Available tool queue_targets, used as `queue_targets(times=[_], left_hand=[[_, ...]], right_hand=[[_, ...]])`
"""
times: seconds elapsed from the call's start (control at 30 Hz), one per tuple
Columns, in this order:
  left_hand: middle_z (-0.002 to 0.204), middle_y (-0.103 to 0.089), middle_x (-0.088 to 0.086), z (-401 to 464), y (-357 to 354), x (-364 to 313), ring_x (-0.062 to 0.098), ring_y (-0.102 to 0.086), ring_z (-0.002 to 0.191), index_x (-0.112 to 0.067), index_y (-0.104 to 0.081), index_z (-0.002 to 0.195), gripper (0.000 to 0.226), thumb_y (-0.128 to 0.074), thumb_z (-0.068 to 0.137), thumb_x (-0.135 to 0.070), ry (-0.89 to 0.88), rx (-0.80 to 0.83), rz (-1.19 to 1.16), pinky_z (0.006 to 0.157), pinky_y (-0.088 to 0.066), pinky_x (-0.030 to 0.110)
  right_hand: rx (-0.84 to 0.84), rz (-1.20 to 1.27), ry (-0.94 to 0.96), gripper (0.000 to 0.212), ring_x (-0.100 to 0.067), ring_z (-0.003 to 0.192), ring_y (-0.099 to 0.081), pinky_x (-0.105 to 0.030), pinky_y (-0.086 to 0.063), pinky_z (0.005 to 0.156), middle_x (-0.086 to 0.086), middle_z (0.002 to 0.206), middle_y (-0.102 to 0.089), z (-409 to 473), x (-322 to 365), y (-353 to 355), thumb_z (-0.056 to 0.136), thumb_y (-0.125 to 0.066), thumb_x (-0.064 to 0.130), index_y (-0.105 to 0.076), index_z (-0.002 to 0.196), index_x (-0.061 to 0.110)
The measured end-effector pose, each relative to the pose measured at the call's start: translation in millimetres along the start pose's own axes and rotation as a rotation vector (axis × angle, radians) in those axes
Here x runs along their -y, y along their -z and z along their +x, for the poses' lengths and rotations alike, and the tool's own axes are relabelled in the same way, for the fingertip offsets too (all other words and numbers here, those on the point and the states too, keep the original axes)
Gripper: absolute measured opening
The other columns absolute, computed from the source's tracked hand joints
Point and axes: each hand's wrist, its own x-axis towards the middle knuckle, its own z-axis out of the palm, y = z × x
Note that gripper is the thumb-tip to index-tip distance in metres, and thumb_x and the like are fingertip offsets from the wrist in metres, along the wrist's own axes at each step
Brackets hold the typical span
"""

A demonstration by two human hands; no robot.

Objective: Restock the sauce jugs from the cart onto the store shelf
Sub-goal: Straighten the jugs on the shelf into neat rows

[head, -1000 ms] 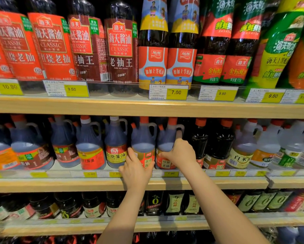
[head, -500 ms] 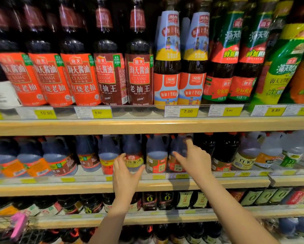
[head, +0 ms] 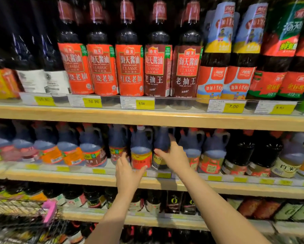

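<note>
A row of dark sauce jugs with handles and orange caps stands on the middle shelf (head: 98,180). My left hand (head: 128,173) hovers with spread, straight fingers just in front of a red-labelled jug (head: 141,156), holding nothing. My right hand (head: 175,155) reaches further in, its straight fingers and thumb touching a dark jug with a yellow label (head: 160,145) beside it. The image is blurred, so the exact contact is hard to judge. The wire cart (head: 15,206) with a pink handle part (head: 49,209) shows at the lower left.
Tall soy sauce bottles (head: 130,67) fill the upper shelf behind yellow price tags (head: 145,103). Vinegar jugs (head: 288,161) stand to the right on the middle shelf. Smaller dark bottles (head: 174,202) line the shelf below.
My view has swung left and back, bringing the cart into sight. Both hands have slid left along the jug row and eased back from the jugs they were pressing.
</note>
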Motion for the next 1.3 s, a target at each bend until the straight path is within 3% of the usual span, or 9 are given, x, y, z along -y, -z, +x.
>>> queue_targets(times=[0.07,0.17,0.23,0.4,0.53,0.77,0.93,1.17,1.3], left_hand=[[0.14,-0.039,0.015,17,-10,5,0.031,-0.037,0.131,-0.006,-0.024,0.141,0.099,-0.077,0.067,-0.045,-0.01,0.024,-0.036,0.103,-0.039,0.044],[0.138,-0.04,0.014,29,-23,14,0.032,-0.039,0.128,-0.007,-0.025,0.139,0.102,-0.077,0.063,-0.05,0.011,0.053,-0.046,0.101,-0.04,0.044],[0.13,-0.048,0.014,31,-29,14,0.033,-0.046,0.121,-0.006,-0.031,0.134,0.102,-0.078,0.057,-0.054,0.015,0.057,0.003,0.095,-0.044,0.044],[0.117,-0.061,0.016,25,-39,7,0.033,-0.057,0.108,-0.004,-0.031,0.13,0.096,-0.073,0.063,-0.058,0.016,0.031,0.173,0.089,-0.042,0.041],[0.118,-0.06,0.015,26,-39,12,0.031,-0.057,0.11,-0.003,-0.029,0.133,0.095,-0.067,0.068,-0.061,-0.025,0.002,0.234,0.092,-0.04,0.04],[0.12,-0.059,0.015,26,-33,13,0.03,-0.055,0.112,-0.003,-0.027,0.133,0.095,-0.062,0.07,-0.064,-0.039,0.034,0.268,0.092,-0.039,0.042],[0.122,-0.057,0.016,27,-30,11,0.03,-0.053,0.114,-0.002,-0.027,0.13,0.091,-0.063,0.072,-0.061,-0.024,0.045,0.264,0.092,-0.037,0.044],[0.122,-0.055,0.015,27,-31,13,0.03,-0.051,0.115,-0.002,-0.028,0.13,0.092,-0.066,0.07,-0.06,-0.051,0.062,0.245,0.095,-0.037,0.043],[0.132,-0.049,0.015,28,-14,23,0.03,-0.045,0.123,-0.004,-0.029,0.136,0.096,-0.072,0.067,-0.054,-0.076,0.159,0.108,0.102,-0.04,0.042]], right_hand=[[-0.007,-0.001,-0.055,0.061,-0.036,0.105,-0.061,-0.04,-0.052,0.083,-0.021,0.11,-0.066,18,4,-12,0.082,-0.066,0.043,-0.051,0.125,0.003],[0.015,-0.125,-0.132,0.062,-0.034,0.114,-0.057,-0.036,-0.048,0.09,-0.016,0.125,-0.06,39,8,-22,0.08,-0.063,0.046,-0.048,0.13,0.012],[-0.007,-0.202,-0.172,0.067,-0.032,0.116,-0.057,-0.036,-0.047,0.089,-0.011,0.129,-0.058,45,9,-23,0.077,-0.065,0.047,-0.044,0.132,0.016],[-0.028,-0.424,-0.237,0.078,-0.029,0.101,-0.064,-0.032,-0.046,0.071,-0.005,0.109,-0.067,45,0,-32,0.067,-0.066,0.057,-0.041,0.13,0.017],[-0.1,-0.347,-0.203,0.082,-0.031,0.095,-0.066,-0.032,-0.046,0.068,-0.009,0.104,-0.067,43,-1,-37,0.068,-0.07,0.046,-0.03,0.132,0.015],[-0.168,-0.285,-0.075,0.08,-0.038,0.088,-0.064,-0.035,-0.05,0.064,-0.019,0.102,-0.064,31,1,-38,0.069,-0.071,0.039,-0.033,0.129,0.004],[-0.099,-0.34,-0.1,0.046,-0.028,0.077,-0.062,-0.03,-0.041,0.056,-0.012,0.086,-0.064,18,1,-35,0.067,-0.078,0.038,-0.049,0.087,0.007],[-0.017,-0.444,-0.179,0.056,-0.028,0.09,-0.065,-0.031,-0.045,0.062,-0.009,0.098,-0.067,17,9,-24,0.071,-0.074,0.047,-0.059,0.103,0.004],[-0.141,-0.402,-0.087,0.057,-0.033,0.089,-0.063,-0.033,-0.041,0.059,-0.014,0.096,-0.065,3,16,-15,0.075,-0.068,0.053,-0.053,0.099,0.003]])
